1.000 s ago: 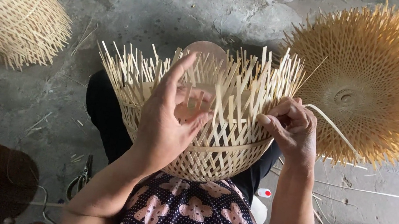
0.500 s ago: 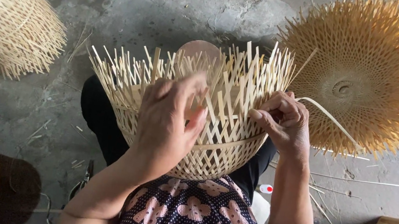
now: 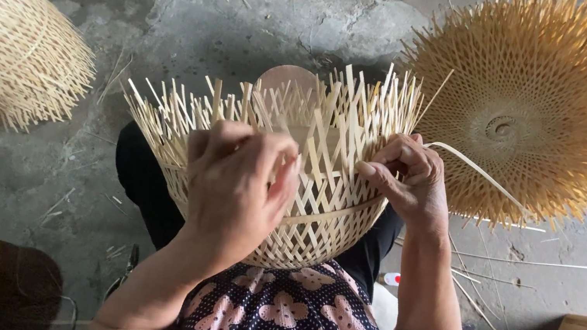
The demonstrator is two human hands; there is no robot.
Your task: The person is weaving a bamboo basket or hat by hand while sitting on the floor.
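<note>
She sits with a half-woven pale bamboo basket [image 3: 305, 190] in her lap, its upright splints fanning out loose at the rim. Her left hand [image 3: 239, 188] is curled over the near wall, the grip closed around a few uprights. Just right of it, her right hand [image 3: 405, 179] pinches a long thin bamboo strip [image 3: 477, 170] between thumb and fingers, right at the rim; the strip trails away past the wrist toward the far right.

The risk I see: that strip bends sharply where the right grip holds it, so a hard tug could crack it or pull neighbouring uprights out of line, and the bare splint ends could prick her fingers.

Beyond the right grip a flared golden bamboo basket with bristling ends [image 3: 530, 108] lies on the concrete floor [image 3: 254, 17]; far left of the left grip, a domed pale woven basket [image 3: 7, 41].
</note>
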